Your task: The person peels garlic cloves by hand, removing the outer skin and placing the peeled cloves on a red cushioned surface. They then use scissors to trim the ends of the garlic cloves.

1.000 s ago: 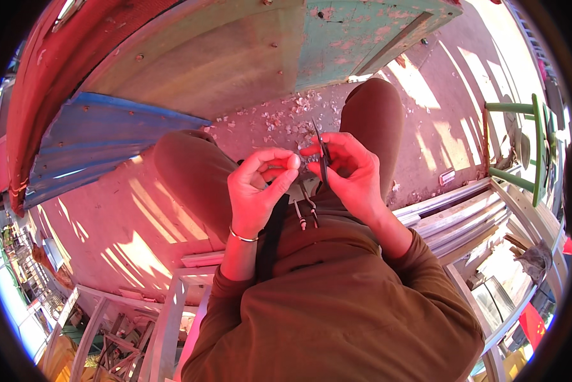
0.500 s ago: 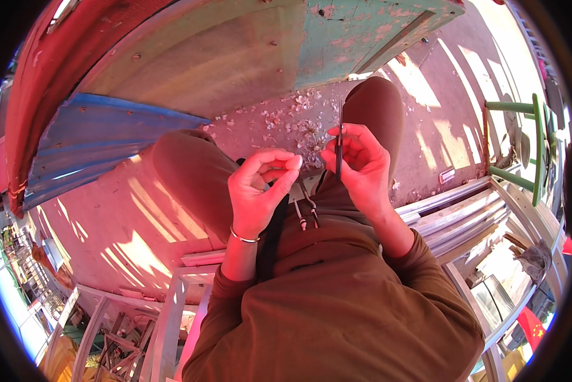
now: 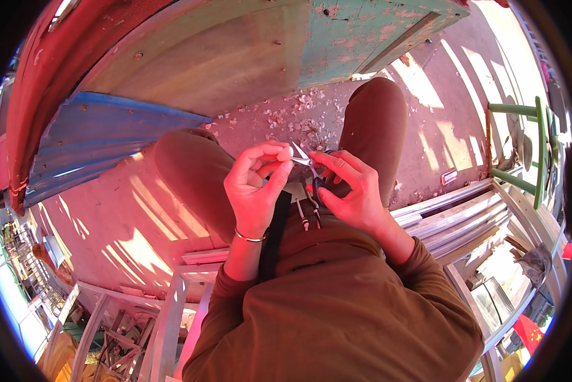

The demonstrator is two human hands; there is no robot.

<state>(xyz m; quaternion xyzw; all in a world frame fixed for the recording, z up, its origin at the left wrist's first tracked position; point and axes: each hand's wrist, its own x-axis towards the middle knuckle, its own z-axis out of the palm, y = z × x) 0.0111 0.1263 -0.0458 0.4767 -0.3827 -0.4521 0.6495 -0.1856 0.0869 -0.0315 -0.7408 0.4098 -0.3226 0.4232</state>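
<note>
My left hand [image 3: 251, 194] pinches a small pale oval piece [image 3: 285, 153], which looks like a garlic clove, between thumb and fingertips. In my right hand [image 3: 356, 194] is a pair of small scissors [image 3: 303, 156] with dark handles. Their blades are spread and point left, with the tips close by the pale piece. Whether a blade touches it, I cannot tell. Both hands are above my lap, between my brown-clad knees.
Pale papery flakes [image 3: 308, 121] litter the floor beyond my hands. A blue corrugated sheet [image 3: 107, 140] and a worn turquoise panel [image 3: 350, 38] stand in front. White frames [image 3: 178, 293] lie behind on the left; a green chair frame [image 3: 539, 153] stands right.
The scissors have swung from upright, blades together, to pointing left with blades spread. My right hand has come left toward the pale piece; my left hand has shifted slightly left and up.
</note>
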